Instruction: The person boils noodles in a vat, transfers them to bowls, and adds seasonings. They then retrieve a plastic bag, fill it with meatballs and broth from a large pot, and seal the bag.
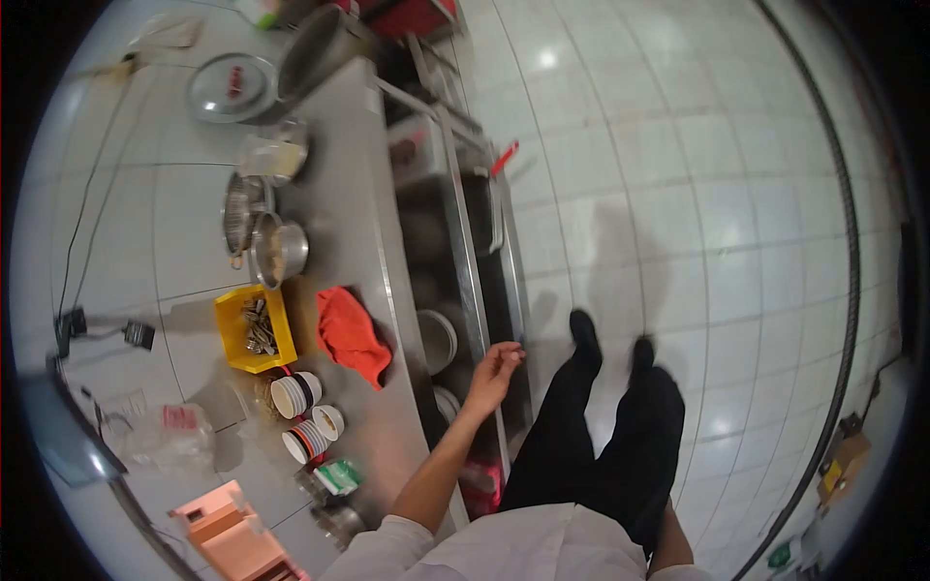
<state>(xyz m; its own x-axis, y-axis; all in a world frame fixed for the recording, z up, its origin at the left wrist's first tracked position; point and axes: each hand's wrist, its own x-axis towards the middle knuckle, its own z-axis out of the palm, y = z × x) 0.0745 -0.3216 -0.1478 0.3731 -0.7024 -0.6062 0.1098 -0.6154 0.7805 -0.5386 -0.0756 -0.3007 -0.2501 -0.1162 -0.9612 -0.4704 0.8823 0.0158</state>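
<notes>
My left hand [497, 372] hangs beside the open shelves of a steel counter [373, 228], its fingers curled and thumb drawn in. Anything between the fingertips is too small to make out. Of my right arm only a piece of forearm shows at the bottom; that hand is hidden behind my leg. On the counter, nearest the left hand, lies a crumpled red cloth [351, 334]. Past it are a yellow bin [229, 320] of metal utensils and stacked bowls [291, 395]. Stacked white plates [436, 341] sit on a shelf below.
Metal pots [294, 250], a colander and a round lid [213, 89] stand along the counter. A red-handled utensil [506, 158] juts from the shelf toward the aisle. Pale tiled floor [727, 320] runs under my feet. A pink plastic holder [228, 533] sits at the lower left.
</notes>
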